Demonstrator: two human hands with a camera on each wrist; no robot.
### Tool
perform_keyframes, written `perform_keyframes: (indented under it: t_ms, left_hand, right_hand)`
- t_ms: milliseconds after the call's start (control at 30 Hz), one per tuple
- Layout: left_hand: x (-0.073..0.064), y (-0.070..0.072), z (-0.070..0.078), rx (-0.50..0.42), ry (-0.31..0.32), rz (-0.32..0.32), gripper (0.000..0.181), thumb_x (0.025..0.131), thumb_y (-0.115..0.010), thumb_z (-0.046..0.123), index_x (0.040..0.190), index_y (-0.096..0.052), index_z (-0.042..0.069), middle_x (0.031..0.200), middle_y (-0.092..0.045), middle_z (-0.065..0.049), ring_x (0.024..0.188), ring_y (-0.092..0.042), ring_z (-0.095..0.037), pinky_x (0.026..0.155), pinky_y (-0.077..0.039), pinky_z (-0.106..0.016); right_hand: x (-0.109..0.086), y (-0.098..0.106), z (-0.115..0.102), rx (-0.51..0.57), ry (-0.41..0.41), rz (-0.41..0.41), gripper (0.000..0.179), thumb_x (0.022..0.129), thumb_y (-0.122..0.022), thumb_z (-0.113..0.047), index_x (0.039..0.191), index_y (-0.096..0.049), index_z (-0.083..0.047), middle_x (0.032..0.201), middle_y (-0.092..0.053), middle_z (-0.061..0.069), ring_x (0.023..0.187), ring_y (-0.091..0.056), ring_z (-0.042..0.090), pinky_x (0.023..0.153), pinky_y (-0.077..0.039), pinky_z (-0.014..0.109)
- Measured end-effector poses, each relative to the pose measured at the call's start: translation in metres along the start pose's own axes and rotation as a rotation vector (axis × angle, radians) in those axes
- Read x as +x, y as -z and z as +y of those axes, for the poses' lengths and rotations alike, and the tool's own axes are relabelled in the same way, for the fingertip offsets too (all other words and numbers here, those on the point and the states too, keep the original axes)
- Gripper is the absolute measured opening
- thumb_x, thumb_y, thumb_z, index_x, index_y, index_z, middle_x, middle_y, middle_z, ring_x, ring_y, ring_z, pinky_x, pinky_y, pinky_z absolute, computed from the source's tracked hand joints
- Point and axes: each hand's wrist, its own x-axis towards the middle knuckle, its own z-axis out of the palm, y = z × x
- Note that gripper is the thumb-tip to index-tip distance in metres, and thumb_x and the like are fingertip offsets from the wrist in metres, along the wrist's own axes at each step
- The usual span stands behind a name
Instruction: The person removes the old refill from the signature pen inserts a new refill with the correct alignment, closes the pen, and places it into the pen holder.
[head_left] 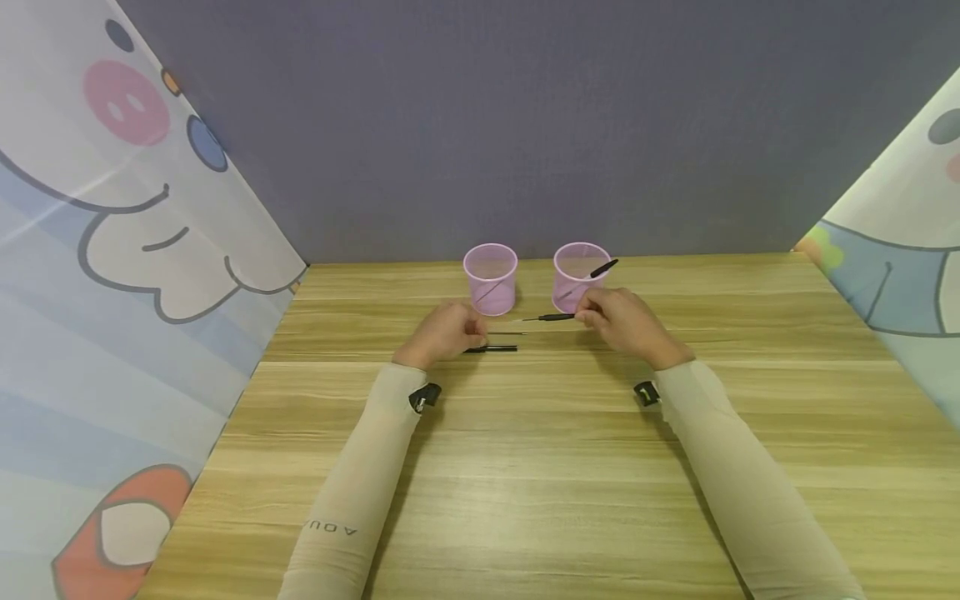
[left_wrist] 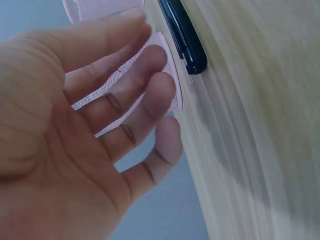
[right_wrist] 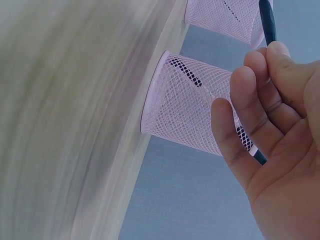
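Observation:
In the head view my left hand point(head_left: 444, 335) has its thumb and index fingertips together at the near end of a thin refill-like rod point(head_left: 507, 333), which points right. Its other fingers are loosely bent. Just below these fingertips a black pen piece with a clip point(left_wrist: 184, 37) lies on the table, partly covered by the hand. My right hand point(head_left: 621, 323) pinches a slim black pen barrel point(head_left: 557, 317) between thumb and index finger. A thin, pale-tipped rod sticks out of the barrel toward the left hand. The barrel's held end is hidden by the fingers.
Two pink mesh cups stand behind the hands. The left cup point(head_left: 492, 302) has a thin dark stick leaning inside; a black-ended pen point(head_left: 603, 268) slants out of the right cup point(head_left: 564, 283). A grey wall point(head_left: 525, 125) rises behind the wooden table point(head_left: 517, 500).

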Motion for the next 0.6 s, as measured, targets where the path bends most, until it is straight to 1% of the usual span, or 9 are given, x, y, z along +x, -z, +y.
perform_keyframes:
  t_ms: [100, 300, 500, 600]
  left_hand:
    - [-0.0009, 0.0002, -0.0015, 0.024, 0.017, -0.029, 0.003, 0.089, -0.077, 0.012, 0.091, -0.079, 0.013, 0.093, -0.078, 0.0, 0.091, -0.07, -0.017, 0.091, -0.055, -0.039]
    - [-0.0022, 0.0002, -0.0033, 0.054, 0.04, -0.06, 0.006, 0.086, -0.08, 0.011, 0.09, -0.079, 0.014, 0.094, -0.078, 0.001, 0.09, -0.068, -0.017, 0.09, -0.054, -0.038]
    - [-0.003, 0.0007, -0.0041, 0.08, 0.027, -0.077, 0.005, 0.085, -0.08, 0.011, 0.09, -0.079, 0.013, 0.094, -0.077, 0.0, 0.09, -0.067, -0.017, 0.089, -0.053, -0.039]
    - [-0.0034, 0.0006, -0.0045, 0.075, 0.025, -0.086, 0.005, 0.086, -0.081, 0.011, 0.09, -0.079, 0.013, 0.095, -0.077, 0.0, 0.09, -0.067, -0.017, 0.089, -0.053, -0.038]
  right_hand:
    - [-0.0001, 0.0008, 0.0002, -0.003, -0.005, 0.001, 0.013, 0.097, -0.069, -0.011, 0.085, -0.065, -0.009, 0.075, -0.06, 0.001, 0.069, -0.051, 0.017, 0.068, -0.041, 0.035]
    - [0.0002, 0.0015, 0.0002, -0.009, -0.002, 0.005, 0.012, 0.097, -0.069, -0.01, 0.086, -0.065, -0.009, 0.074, -0.06, 0.001, 0.069, -0.051, 0.016, 0.068, -0.041, 0.035]
    - [0.0005, 0.0011, 0.0002, -0.014, -0.003, 0.013, 0.01, 0.095, -0.07, -0.009, 0.086, -0.066, -0.009, 0.075, -0.061, 0.001, 0.07, -0.052, 0.017, 0.069, -0.042, 0.035]
    - [0.0005, 0.0009, 0.0003, -0.012, -0.002, 0.011, 0.01, 0.095, -0.071, -0.009, 0.087, -0.066, -0.009, 0.075, -0.062, 0.001, 0.07, -0.053, 0.017, 0.069, -0.042, 0.035]
